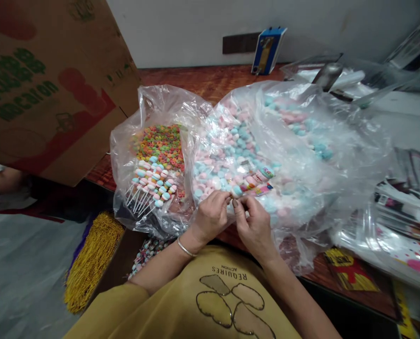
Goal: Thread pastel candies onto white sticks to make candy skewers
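Note:
My left hand [213, 212] and my right hand [252, 225] meet at their fingertips, both closed in a pinch. Something tiny may be between them, too small to name. Just beyond the fingers lies a printed wrapper with marshmallows [255, 179], its near end almost at my fingertips; I cannot tell if they touch it. Under and behind it, a big clear bag [227, 113] spreads out with pink, blue and white marshmallows [210, 165]. On the left, another clear bag [120, 141] holds colourful little rings [160, 143] and several marshmallow sticks [155, 181] with white stems.
A cardboard box [72, 108] stands at the left. A blue device [269, 51] and a metal container [328, 75] are at the back. Printed plastic packaging [403, 230] and a yellow-red packet [351, 270] lie at the right. Yellow stringy material [93, 263] hangs at lower left. Another person's arm [5, 181] shows far left.

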Available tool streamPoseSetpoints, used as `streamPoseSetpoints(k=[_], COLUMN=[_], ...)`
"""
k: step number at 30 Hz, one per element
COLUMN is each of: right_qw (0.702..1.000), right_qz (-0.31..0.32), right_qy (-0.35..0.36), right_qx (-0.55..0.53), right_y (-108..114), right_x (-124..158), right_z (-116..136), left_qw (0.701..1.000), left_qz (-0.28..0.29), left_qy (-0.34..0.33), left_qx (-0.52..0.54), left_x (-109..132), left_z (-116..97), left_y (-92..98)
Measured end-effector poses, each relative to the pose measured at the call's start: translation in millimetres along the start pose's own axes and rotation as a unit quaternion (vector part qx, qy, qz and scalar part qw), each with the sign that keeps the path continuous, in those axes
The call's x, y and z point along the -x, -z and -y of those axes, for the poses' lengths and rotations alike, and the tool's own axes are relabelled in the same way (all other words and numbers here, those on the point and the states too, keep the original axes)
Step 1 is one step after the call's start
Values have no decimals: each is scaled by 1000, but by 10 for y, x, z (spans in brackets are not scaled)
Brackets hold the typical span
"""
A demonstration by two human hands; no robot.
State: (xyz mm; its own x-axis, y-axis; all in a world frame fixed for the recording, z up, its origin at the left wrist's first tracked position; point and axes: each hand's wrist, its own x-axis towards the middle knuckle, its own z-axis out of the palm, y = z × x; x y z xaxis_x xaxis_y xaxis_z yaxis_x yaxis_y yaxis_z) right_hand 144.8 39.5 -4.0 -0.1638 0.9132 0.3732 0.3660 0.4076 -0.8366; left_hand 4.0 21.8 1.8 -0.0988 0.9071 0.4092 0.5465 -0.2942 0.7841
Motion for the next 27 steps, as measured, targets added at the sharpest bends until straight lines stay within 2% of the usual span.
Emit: streamPoseSetpoints(k=[2,5,8,12,15,17,19,21,23,24,26,27], right_qw=[999,998,998,997,996,987,959,939,959,977,994,986], right_qz=[11,-9,-50,-63,-70,-47,1,40,49,43,15,-4], right_qy=[-5,-6,18,14,-20,-73,-128,-144,-98,-50,87,166], right_qx=[-36,-70,-42,-30,-57,-139,-252,-310,-260,-203,-62,10], right_y=[-23,-73,-105,-118,-126,-125,-103,-48,41,95,210,265], right_x=[-13,-40,-63,-71,-78,-91,-109,-127,-146,-157,-188,-207], right_z=[7,20,45,92,80,36,-13,-31,0,30,92,114], left_qw=[995,959,933,944,956,957,955,956,958,958,950,942], left_qz=[-13,-3,-5,-27,-45,-43,-36,-30,-25,-30,-61,-79], left_qy=[80,210,254,230,200,183,152,104,71,66,76,84], left_qx=[56,188,254,233,207,223,252,273,278,279,296,315], left_x=[-3,-19,-40,-53,-48,-45,-53,-81,-127,-154,-208,-232], left_z=[-28,-60,-63,-63,-68,-58,-33,4,39,51,58,50], left_y=[-29,-77,-97,-97,-103,-107,-97,-59,20,78,232,328])
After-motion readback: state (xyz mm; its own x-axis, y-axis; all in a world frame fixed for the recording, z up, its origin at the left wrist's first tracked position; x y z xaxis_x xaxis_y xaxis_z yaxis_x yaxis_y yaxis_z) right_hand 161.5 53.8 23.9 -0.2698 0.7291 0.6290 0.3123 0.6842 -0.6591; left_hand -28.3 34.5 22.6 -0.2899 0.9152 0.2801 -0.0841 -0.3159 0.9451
